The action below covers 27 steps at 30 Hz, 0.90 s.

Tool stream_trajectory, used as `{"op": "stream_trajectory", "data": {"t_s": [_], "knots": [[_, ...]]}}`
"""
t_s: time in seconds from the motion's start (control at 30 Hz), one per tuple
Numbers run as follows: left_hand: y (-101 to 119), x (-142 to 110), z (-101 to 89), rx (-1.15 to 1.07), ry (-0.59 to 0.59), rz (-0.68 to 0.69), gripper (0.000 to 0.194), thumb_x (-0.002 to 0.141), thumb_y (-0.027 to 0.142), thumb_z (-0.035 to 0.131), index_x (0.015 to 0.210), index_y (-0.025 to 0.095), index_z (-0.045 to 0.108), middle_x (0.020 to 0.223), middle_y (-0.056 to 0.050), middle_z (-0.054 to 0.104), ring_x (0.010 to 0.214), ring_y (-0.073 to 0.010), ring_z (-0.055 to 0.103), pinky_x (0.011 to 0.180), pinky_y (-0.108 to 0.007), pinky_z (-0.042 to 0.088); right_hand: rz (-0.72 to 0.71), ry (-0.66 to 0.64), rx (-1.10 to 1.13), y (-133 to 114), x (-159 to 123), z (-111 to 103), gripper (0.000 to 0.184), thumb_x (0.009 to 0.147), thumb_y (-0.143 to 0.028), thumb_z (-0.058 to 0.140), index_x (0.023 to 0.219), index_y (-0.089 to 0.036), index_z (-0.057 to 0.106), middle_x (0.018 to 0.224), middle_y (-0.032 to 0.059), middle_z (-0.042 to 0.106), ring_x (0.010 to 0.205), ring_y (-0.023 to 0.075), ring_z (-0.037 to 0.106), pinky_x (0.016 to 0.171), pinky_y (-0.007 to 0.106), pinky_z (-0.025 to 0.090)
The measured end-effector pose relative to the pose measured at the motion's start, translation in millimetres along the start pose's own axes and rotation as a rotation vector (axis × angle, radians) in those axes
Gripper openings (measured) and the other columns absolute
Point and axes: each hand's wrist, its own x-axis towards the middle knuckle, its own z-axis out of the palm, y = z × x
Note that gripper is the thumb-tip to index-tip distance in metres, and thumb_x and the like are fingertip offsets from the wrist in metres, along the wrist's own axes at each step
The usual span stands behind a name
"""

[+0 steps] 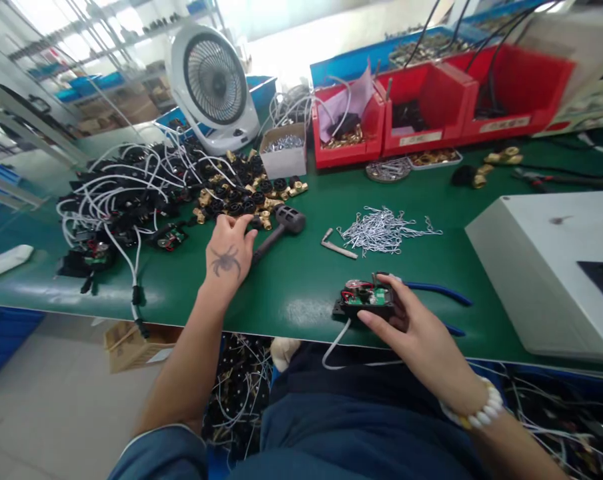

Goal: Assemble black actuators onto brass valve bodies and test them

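My right hand (411, 327) is closed round a small black housing with a green circuit board (365, 300) near the front edge of the green table (301, 280); a white cable trails from it over the edge. My left hand (227, 250), with a spider tattoo, reaches forward to a heap of black and brass fittings (244, 193). Its fingertips are pinched at a fitting at the heap's near edge. A black rubber mallet (281, 227) lies just right of that hand.
A pile of wired black housings (126, 200) fills the table's left. Silver wire clips (381, 230) lie mid-table beside a small metal tool (337, 247). Blue-handled pliers (439, 290) lie behind my right hand. A white box (546, 267) stands right. A fan (214, 87) and red bins (431, 107) line the back.
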Motion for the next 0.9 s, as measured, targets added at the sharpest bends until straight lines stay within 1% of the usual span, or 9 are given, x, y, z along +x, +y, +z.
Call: {"op": "stream_trajectory", "data": {"t_s": [0.17, 0.33, 0.4, 0.47, 0.53, 0.63, 0.7, 0.8, 0.9], "knots": [[-27.4, 24.6, 23.3, 0.054, -0.102, -0.068, 0.031, 0.085, 0.024, 0.065, 0.115, 0.015, 0.063, 0.118, -0.022, 0.059, 0.102, -0.0392, 0.064, 0.085, -0.051, 0.052, -0.181, 0.112, -0.391, 8.6, -3.7, -0.5, 0.058, 0.092, -0.053, 0.054, 0.136, -0.015, 0.055, 0.135, 0.0172, 0.056, 0.105, 0.0296, 0.064, 0.092, 0.049, 0.056], [-29.2, 16.5, 22.6, 0.002, -0.045, -0.079, 0.016, 0.085, 0.024, 0.063, 0.097, 0.014, 0.060, 0.112, -0.021, 0.059, 0.096, -0.0366, 0.065, 0.085, -0.051, 0.053, -0.337, 0.303, -0.411, 1.2, -17.0, -7.8, 0.043, 0.095, -0.043, 0.057, 0.128, -0.015, 0.060, 0.123, 0.0136, 0.059, 0.080, 0.0163, 0.061, 0.079, 0.035, 0.057], [-23.7, 5.2, 12.4, -0.044, 0.014, -0.062, 0.014, 0.087, 0.026, 0.062, 0.096, 0.016, 0.057, 0.109, -0.017, 0.059, 0.099, -0.0325, 0.063, 0.088, -0.048, 0.053, -0.376, 0.302, -0.302, -6.6, -24.1, -11.6, 0.033, 0.095, -0.039, 0.060, 0.120, -0.018, 0.063, 0.114, 0.0094, 0.062, 0.079, 0.0136, 0.059, 0.078, 0.029, 0.054], [-11.4, -12.8, -0.8, -0.158, 0.071, 0.032, 0.015, 0.087, 0.029, 0.064, 0.096, 0.019, 0.056, 0.105, -0.011, 0.059, 0.101, -0.0271, 0.061, 0.092, -0.044, 0.053, -0.335, 0.169, -0.109, -14.3, -29.8, -13.4, 0.028, 0.097, -0.039, 0.059, 0.117, -0.021, 0.064, 0.104, 0.0058, 0.066, 0.076, 0.0110, 0.059, 0.074, 0.024, 0.053], [8.2, -35.3, -14.7, -0.422, 0.089, 0.282, 0.019, 0.087, 0.028, 0.068, 0.099, 0.020, 0.056, 0.102, -0.006, 0.058, 0.098, -0.0223, 0.061, 0.087, -0.038, 0.054, -0.253, -0.028, 0.127, -19.9, -32.8, -12.8, 0.034, 0.099, -0.045, 0.055, 0.122, -0.021, 0.061, 0.103, 0.0056, 0.068, 0.073, 0.0094, 0.059, 0.069, 0.021, 0.052], [44.8, -66.0, -31.5, -0.741, -0.072, 0.658, 0.024, 0.088, 0.026, 0.071, 0.105, 0.021, 0.055, 0.107, -0.004, 0.057, 0.100, -0.0163, 0.060, 0.089, -0.029, 0.054, -0.130, -0.238, 0.435, -22.5, -32.8, -9.8, 0.056, 0.097, -0.060, 0.051, 0.135, -0.019, 0.054, 0.115, 0.0100, 0.065, 0.076, 0.0095, 0.059, 0.069, 0.022, 0.053], [65.7, -78.0, -37.4, -0.829, -0.186, 0.821, 0.026, 0.090, 0.028, 0.069, 0.110, 0.020, 0.054, 0.109, -0.004, 0.059, 0.104, -0.0136, 0.061, 0.093, -0.024, 0.052, -0.037, -0.307, 0.558, -21.5, -31.9, -9.5, 0.059, 0.094, -0.060, 0.055, 0.137, -0.018, 0.053, 0.106, 0.0086, 0.065, 0.073, 0.0089, 0.058, 0.067, 0.022, 0.052], [84.0, -83.5, -36.3, -0.817, -0.231, 0.906, 0.032, 0.094, 0.036, 0.063, 0.117, 0.016, 0.052, 0.112, -0.007, 0.064, 0.108, -0.0127, 0.063, 0.095, -0.021, 0.051, 0.079, -0.339, 0.683, -19.1, -31.5, -12.8, 0.043, 0.091, -0.043, 0.069, 0.126, -0.020, 0.060, 0.083, 0.0007, 0.062, 0.064, 0.0055, 0.055, 0.062, 0.017, 0.050], [91.2, -82.9, -27.1, -0.720, -0.155, 0.816, 0.034, 0.095, 0.047, 0.055, 0.108, 0.015, 0.056, 0.102, -0.006, 0.068, 0.096, -0.0137, 0.067, 0.084, -0.021, 0.054, 0.059, -0.240, 0.852, -16.3, -32.2, -17.2, 0.037, 0.082, -0.029, 0.080, 0.116, -0.026, 0.064, 0.091, -0.0015, 0.064, 0.069, 0.0044, 0.059, 0.066, 0.015, 0.053]]}}
